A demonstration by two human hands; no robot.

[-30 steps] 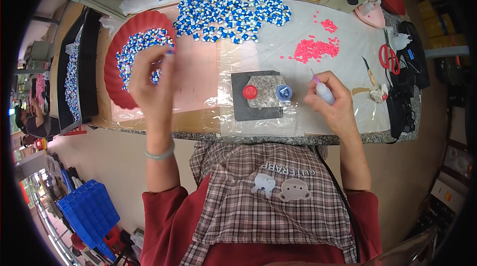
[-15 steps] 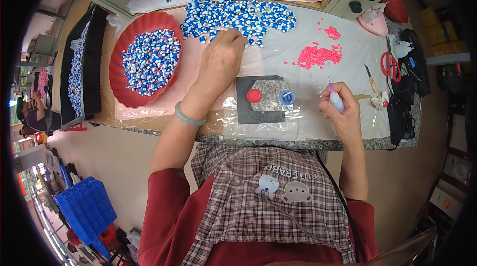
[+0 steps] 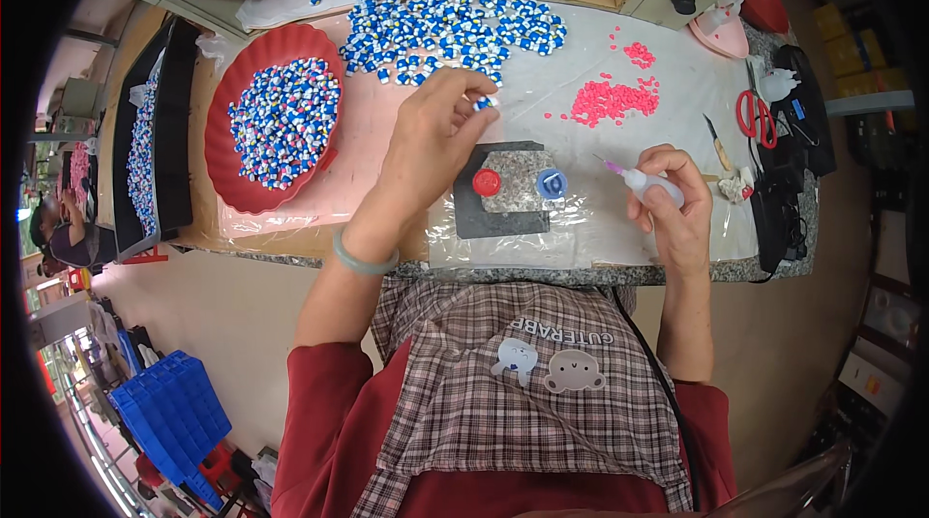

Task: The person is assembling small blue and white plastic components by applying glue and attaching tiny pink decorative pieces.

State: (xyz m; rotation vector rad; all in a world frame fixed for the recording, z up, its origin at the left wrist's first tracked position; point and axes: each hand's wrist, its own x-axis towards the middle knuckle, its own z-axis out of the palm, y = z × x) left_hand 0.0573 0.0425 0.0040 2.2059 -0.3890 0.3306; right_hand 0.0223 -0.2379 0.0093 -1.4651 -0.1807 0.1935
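Note:
Between thumb and fingertips, my left hand pinches a small blue-and-white piece, held just above the table. Beyond it spreads a loose pile of similar blue-and-white pieces. My right hand is closed around a small squeeze bottle whose purple needle tip points up and left. Between the hands lies a dark grey plate with a red cap and a blue cap on it. Tiny pink pieces are heaped beyond my right hand.
At left stands a red fluted bowl full of blue-and-white pieces, beside a black tray of more. Red-handled scissors, a knife and a pink dish lie at right. A person sits far left.
My left hand has drawn back from the pile toward me, with a blue-and-white piece in its fingertips. The bottle in my right hand has tilted so its needle points left.

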